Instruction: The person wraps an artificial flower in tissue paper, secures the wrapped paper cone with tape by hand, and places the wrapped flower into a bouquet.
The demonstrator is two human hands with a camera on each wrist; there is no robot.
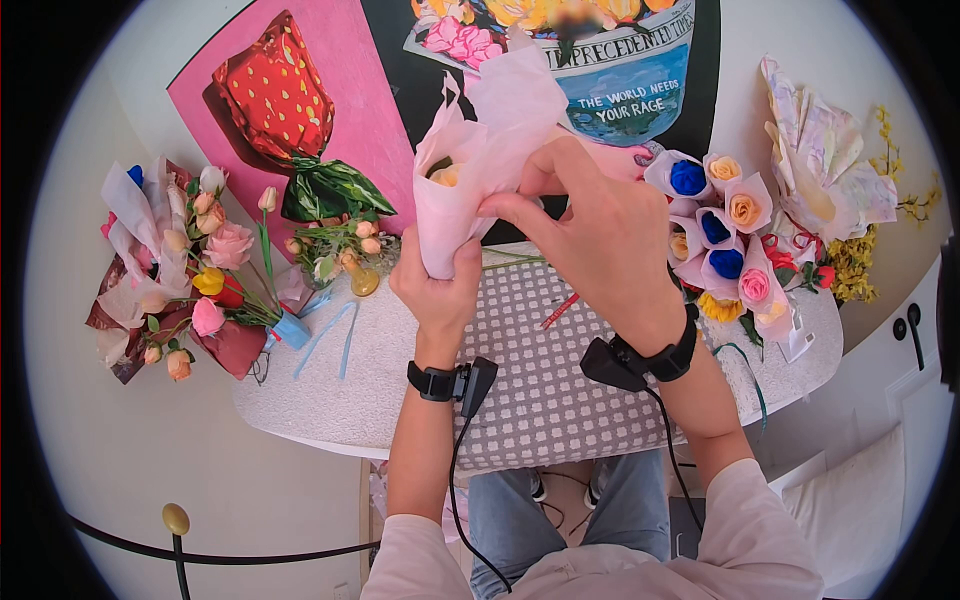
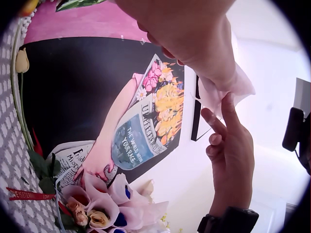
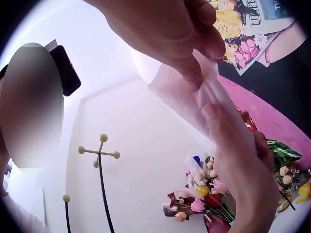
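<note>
A pale pink sheet of wrapping paper forms a cone around a cream-coloured flower, whose bloom peeks out of the opening. My left hand grips the cone around its lower part, thumb in front. On the cone's right side, my right hand pinches the paper between thumb and fingers. A loose flap of the sheet stands up above the bloom. Seen from the right wrist, the paper stretches between both hands. The flower's stem is hidden inside the wrap and the left hand.
Wrapped blue and peach roses lie on the right of the table. Mixed flowers and light blue ribbon lie on the left. A grey checked cloth covers the middle, with a red ribbon on it. Paintings stand behind.
</note>
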